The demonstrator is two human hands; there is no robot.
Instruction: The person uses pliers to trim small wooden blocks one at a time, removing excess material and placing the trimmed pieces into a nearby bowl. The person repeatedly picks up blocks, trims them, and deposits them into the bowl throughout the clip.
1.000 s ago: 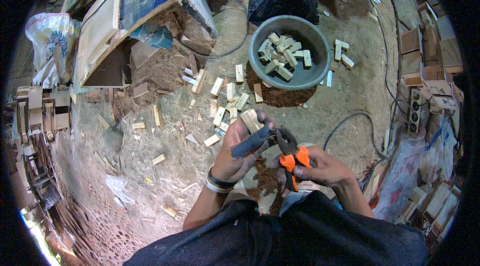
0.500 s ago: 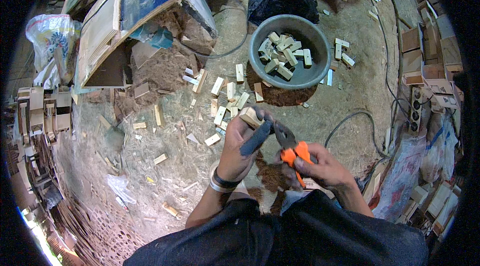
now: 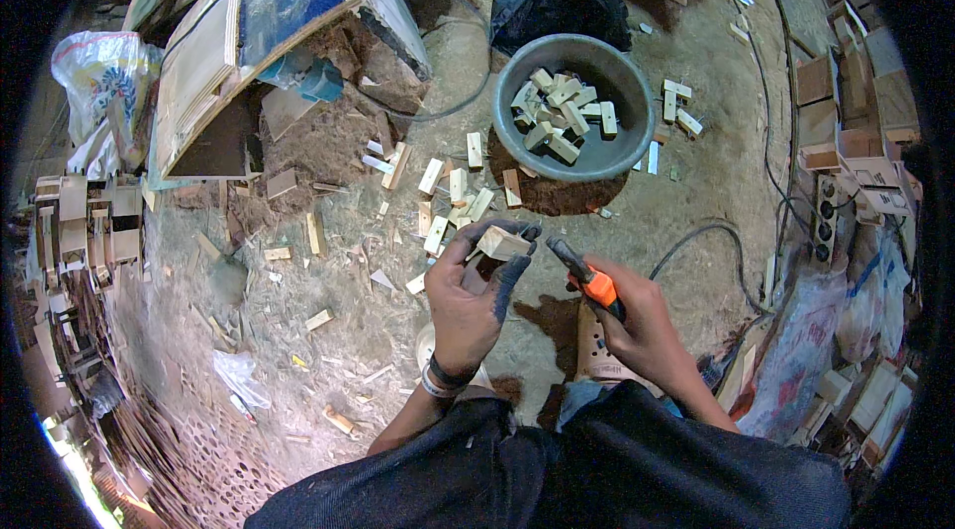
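A small pale wooden block [image 3: 502,244] is gripped in the blackened fingers of my left hand [image 3: 468,308]. My right hand [image 3: 637,320] is closed round the orange-handled pliers [image 3: 597,285], whose dark jaws point up and left, a short gap away from the block. Beyond my left hand, several loose wooden blocks [image 3: 458,185] lie scattered on the floor. More blocks fill part of a round grey basin [image 3: 637,131] farther off, some with small holes and thin metal bits showing.
A black plastic bag [image 3: 562,12] sits behind the basin. At the upper left leans a wooden box frame [image 3: 239,52] over sawdust. A cable [image 3: 696,228] curves across the floor towards a power strip [image 3: 825,221] at the right. Wood stacks line both sides; a shoe [image 3: 600,345] is below my right hand.
The pliers have come away from the block and turned, with my right hand shifting slightly up. My left hand has rolled the block, so a different side faces up.
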